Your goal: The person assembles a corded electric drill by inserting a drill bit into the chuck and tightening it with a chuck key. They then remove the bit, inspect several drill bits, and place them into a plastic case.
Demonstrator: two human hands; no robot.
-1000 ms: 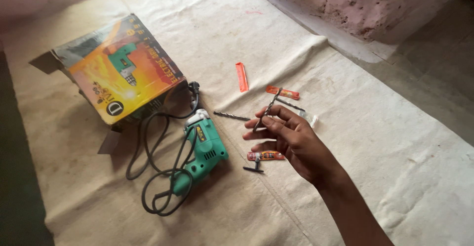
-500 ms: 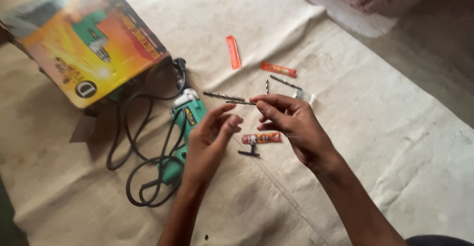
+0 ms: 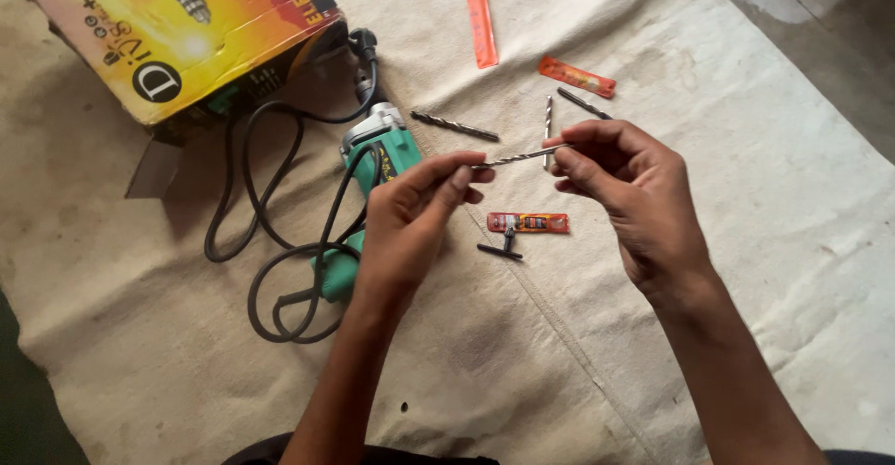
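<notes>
A thin drill bit (image 3: 517, 158) is held level above the cloth-covered surface (image 3: 709, 269), pinched at its two ends: the left hand (image 3: 415, 213) grips one end between thumb and bent fingers with the wrist raised and the forearm coming up from the lower edge, and the right hand (image 3: 629, 190) nips the other end with its fingertips, palm turned down. Just beneath the bit lie a small chuck key (image 3: 502, 246) and an orange packet (image 3: 528, 222), with a green electric drill (image 3: 378, 162) and its coiled black cord (image 3: 280, 269) under the left hand. Farther off rest another drill bit (image 3: 455, 126), two more orange packets (image 3: 481, 28) (image 3: 577, 76) and the drill's yellow box (image 3: 177, 31).
</notes>
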